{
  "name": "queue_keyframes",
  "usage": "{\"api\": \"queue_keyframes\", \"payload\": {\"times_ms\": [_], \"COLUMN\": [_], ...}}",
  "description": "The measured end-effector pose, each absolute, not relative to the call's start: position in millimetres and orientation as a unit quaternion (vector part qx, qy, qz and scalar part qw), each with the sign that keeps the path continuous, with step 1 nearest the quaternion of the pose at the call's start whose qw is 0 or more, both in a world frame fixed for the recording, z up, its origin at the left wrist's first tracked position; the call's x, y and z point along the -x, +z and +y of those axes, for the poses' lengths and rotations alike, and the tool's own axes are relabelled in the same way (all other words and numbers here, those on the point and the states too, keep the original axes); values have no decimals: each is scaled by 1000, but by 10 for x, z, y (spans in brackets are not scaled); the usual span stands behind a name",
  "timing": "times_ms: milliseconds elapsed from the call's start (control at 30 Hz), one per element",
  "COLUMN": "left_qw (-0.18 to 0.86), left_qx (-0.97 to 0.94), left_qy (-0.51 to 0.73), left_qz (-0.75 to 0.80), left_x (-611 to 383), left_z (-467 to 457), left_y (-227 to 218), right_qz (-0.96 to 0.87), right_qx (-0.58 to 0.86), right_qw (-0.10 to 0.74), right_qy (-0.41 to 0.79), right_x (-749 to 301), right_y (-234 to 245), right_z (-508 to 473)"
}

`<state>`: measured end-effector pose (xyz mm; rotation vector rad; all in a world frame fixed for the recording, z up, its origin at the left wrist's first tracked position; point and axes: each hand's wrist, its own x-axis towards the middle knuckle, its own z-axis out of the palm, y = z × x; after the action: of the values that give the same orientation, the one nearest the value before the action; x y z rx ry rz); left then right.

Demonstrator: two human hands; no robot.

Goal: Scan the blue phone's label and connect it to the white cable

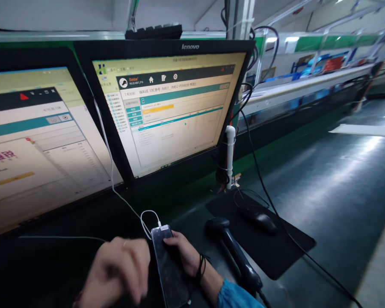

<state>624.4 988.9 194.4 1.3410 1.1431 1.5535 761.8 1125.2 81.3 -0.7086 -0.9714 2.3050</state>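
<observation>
A dark smartphone [171, 269] lies tilted in front of me, a white cable [149, 211] plugged into its top end. My right hand [186, 253] grips its right side, the thumb over the front near the top; the other fingers are hidden behind it. Just left of the phone is my left hand [120, 269], smeared by motion, its fingers bent downward. Whether anything is between those fingers does not show. A second thin white cable [60, 237] runs along the dark bench to behind the left hand.
Two monitors stand behind the hands, a Lenovo one [179, 111] and another on the left [35, 141]. A black barcode scanner [235, 252] lies right of my right hand, near a mouse [258, 219] on a black mat [288, 246]. A black cable [259, 175] crosses the mat.
</observation>
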Motion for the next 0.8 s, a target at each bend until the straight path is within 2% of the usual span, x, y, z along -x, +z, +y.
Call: {"api": "queue_keyframes", "payload": {"times_ms": [67, 133, 200, 300, 500, 800], "left_qw": [382, 374, 384, 407, 367, 404], "left_qx": [-510, -374, -315, -310, -311, -239], "left_qy": [609, 647, 629, 615, 619, 655], "left_qz": [473, 550, 597, 600, 621, 592], "left_x": [-6335, -6424, -6492, -6539, -6519, -6505], "left_z": [10124, 10326, 10431, 10433, 10407, 10463], "left_y": [1710, 1333, 956, 619, 571, 512], "right_qz": [-351, -334, -318, -313, -331, -338], "right_qx": [268, 273, 273, 272, 267, 269], "right_qw": [290, 302, 310, 317, 295, 291], "right_qy": [849, 850, 853, 853, 855, 854], "right_x": [-7631, -7644, -7652, -7648, -7633, -7637], "right_y": [806, 801, 795, 779, 761, 751], "right_z": [11298, 11331, 11344, 11339, 11314, 11313]}}
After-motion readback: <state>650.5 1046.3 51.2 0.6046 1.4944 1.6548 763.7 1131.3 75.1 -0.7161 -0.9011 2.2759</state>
